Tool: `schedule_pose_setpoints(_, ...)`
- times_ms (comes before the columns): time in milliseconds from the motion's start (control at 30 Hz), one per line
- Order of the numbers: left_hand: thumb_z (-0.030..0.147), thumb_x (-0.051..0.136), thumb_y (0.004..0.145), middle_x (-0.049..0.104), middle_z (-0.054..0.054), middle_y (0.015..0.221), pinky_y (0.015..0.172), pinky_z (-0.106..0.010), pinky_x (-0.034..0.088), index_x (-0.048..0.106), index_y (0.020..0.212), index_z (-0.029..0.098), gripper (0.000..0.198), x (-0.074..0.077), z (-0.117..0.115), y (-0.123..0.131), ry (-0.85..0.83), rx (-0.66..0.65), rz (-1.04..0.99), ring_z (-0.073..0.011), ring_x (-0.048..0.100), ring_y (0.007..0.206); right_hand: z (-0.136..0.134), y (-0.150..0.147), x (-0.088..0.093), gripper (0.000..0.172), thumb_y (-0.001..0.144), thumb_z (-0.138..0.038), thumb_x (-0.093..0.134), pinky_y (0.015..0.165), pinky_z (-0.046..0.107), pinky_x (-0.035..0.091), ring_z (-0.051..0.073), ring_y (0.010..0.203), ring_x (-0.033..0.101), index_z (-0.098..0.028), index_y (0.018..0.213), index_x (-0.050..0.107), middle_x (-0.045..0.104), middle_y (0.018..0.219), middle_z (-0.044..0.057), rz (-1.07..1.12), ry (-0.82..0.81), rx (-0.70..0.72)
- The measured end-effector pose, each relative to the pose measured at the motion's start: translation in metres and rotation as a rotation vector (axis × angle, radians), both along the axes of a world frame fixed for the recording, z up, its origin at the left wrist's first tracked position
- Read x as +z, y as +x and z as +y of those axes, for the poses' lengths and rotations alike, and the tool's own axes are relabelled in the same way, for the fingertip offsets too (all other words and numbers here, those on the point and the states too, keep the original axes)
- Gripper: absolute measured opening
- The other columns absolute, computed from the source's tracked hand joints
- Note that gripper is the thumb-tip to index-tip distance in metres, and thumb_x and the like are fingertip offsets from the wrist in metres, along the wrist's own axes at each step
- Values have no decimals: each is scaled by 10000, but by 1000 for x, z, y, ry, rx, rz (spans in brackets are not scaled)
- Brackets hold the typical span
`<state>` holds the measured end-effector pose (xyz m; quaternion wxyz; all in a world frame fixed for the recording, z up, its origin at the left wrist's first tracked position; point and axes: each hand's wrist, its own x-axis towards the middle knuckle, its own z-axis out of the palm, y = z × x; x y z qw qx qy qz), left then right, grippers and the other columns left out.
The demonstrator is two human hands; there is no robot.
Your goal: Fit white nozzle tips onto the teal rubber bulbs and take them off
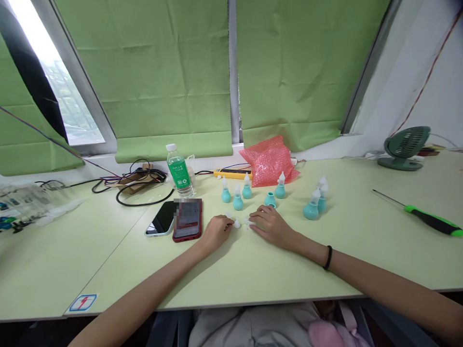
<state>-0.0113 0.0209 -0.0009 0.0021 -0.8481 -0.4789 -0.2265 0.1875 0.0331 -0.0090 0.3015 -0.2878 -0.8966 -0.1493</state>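
Observation:
My left hand point(218, 232) rests on the table with its fingers closed in a pinch at a small white translucent piece point(237, 223). Just right of it, my right hand point(272, 226) lies low over the table, fingertips at small clear pieces point(247, 221); whether it grips one is unclear. Beyond my hands stand several teal bulbs with clear pointed tips, among them one bulb point(238, 202) nearest my left hand. A teal bulb without a tip point(269, 198) is just behind my right hand. Two tipped bulbs point(311, 210) stand close together at the right.
Two phones point(187, 220) lie left of my left hand, with a water bottle point(179, 173) behind. A pink bubble-wrap bag point(271, 163) and a yellow power strip point(232, 174) are at the back. Right are a screwdriver point(430, 219) and green fan point(407, 144); cables point(139, 180) lie left.

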Motion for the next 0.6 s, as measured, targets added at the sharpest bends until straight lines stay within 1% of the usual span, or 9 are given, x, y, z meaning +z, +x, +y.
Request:
schedule_pose_setpoints(167, 35, 398, 688, 634, -66, 764, 645, -250, 426, 620, 857, 135, 296, -3, 2, -1, 46, -4, -11, -158, 567, 695, 0, 1, 1, 128, 757, -184, 456, 681, 341, 340, 192, 829, 447, -162, 831, 558, 575, 876, 65, 102, 27, 5)
schedule_pose_setpoints(300, 5, 366, 677, 626, -64, 795, 652, -246, 427, 609, 869, 142, 339, -5, 3, -1, 64, -27, -64, -148, 560, 717, 2, 3, 1, 126, 738, -183, 469, 697, 360, 348, 202, 846, 448, -166, 821, 561, 567, 900, 74, 129, 24, -12)
schedule_pose_setpoints(400, 31, 367, 697, 613, -61, 798, 656, -254, 431, 592, 890, 148, 318, -3, 0, -1, 78, -37, -114, -146, 550, 719, 2, 3, 1, 163, 735, -188, 467, 716, 385, 352, 214, 878, 444, -175, 873, 553, 553, 947, 80, 117, 16, -13)
schedule_pose_setpoints(467, 58, 369, 718, 595, -62, 814, 678, -271, 433, 575, 908, 158, 298, 1, -3, -1, 106, -22, -141, -153, 535, 757, 1, 2, 1, 197, 733, -193, 466, 734, 405, 351, 224, 906, 436, -182, 914, 542, 531, 998, 88, 123, 20, -18)
schedule_pose_setpoints(533, 98, 378, 739, 562, -70, 900, 723, -304, 428, 545, 952, 177, 282, 5, -6, 0, 150, 6, -154, -173, 501, 853, 0, 2, 2, 239, 731, -205, 465, 758, 430, 346, 238, 944, 420, -188, 962, 524, 495, 1061, 96, 145, 36, -36)
schedule_pose_setpoints(600, 154, 396, 756, 488, -81, 1051, 781, -353, 407, 484, 1038, 200, 299, 8, -9, 2, 185, 20, -144, -202, 432, 978, 1, 2, 5, 314, 730, -226, 464, 789, 455, 332, 256, 1000, 387, -194, 1042, 482, 425, 1148, 105, 162, 52, -60)
